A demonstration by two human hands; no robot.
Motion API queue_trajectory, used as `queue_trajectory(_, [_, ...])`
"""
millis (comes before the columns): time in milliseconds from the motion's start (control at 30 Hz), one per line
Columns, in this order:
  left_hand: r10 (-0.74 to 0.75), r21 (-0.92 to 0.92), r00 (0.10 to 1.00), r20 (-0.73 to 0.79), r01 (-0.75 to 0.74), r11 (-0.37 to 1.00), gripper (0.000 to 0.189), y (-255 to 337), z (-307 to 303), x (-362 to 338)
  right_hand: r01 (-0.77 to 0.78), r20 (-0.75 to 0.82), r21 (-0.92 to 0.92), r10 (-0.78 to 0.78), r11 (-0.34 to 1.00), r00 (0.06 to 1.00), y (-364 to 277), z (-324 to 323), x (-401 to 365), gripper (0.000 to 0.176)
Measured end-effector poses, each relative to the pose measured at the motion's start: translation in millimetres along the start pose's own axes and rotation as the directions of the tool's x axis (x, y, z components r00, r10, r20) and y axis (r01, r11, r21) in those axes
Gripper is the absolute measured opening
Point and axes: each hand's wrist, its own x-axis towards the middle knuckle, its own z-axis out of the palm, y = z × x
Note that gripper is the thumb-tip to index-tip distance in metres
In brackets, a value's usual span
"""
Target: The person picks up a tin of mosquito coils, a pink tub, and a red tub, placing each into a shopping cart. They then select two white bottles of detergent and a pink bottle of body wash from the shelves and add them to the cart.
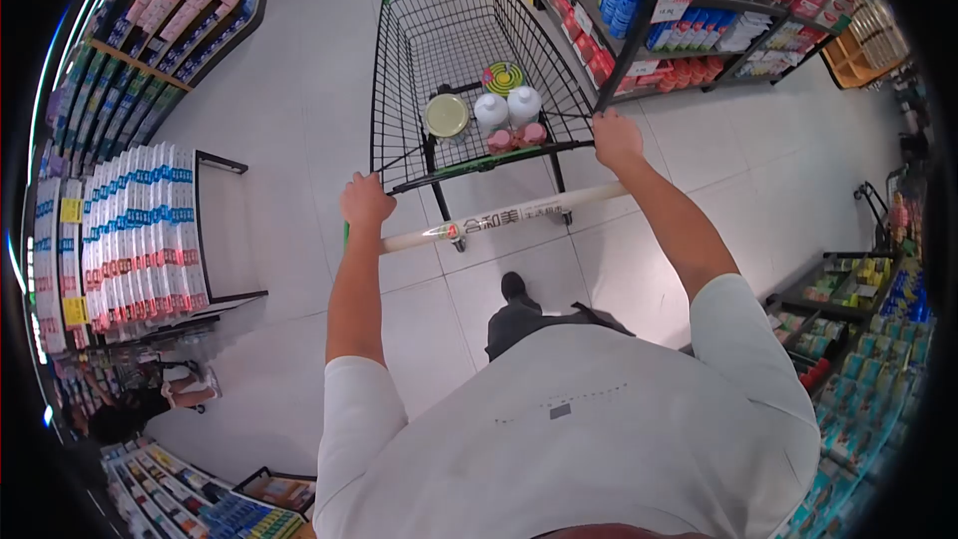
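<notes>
The shopping cart [496,159] stands on the pale floor [284,240], right in front of the person. The left hand [368,202] and the right hand [619,140] hold its 2 back corners, past the ends of the handle bar [509,217]. The fingers of both look curled closed around the frame, though their tips are hidden. Holding 1 side with each hand likely helps keep the cart straight.

In the cart, a round tub [447,116] sits beside 2 white bottles [507,108]. 2 pink-topped things [535,134] and a green ringed round thing [502,78] are close by. They all sit toward the back, maybe because that part is easy to reach.

Farther out, white boxes [145,230] are stacked on the left, and shelves [639,40] stand on the right. Another person [128,416] is at the lower left.
</notes>
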Motion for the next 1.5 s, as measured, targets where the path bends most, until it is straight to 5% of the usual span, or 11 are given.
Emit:
queue_trajectory(1033, [0.015,0.062,1.0,-0.003,-0.015,0.998,0.036,72.1,-88.1,382.6,-0.096,0.041,0.073,0.093,0.993,0.995,32.7,-65.0,383.4,0.027])
queue_trajectory(1433, [0.138,0.054,0.99,-0.015,-0.137,0.989,0.042,35.6,-105.4,520.9,-0.198,0.039,0.133,0.194,0.971,0.98,-10.3,-71.6,469.3,0.029])
queue_trajectory(1500, [0.16,0.037,0.987,0.0,-0.16,0.986,0.048,14.6,-111.7,537.3,-0.157,0.101,0.145,0.143,0.977,0.985,-18.8,-79.8,473.9,0.044])
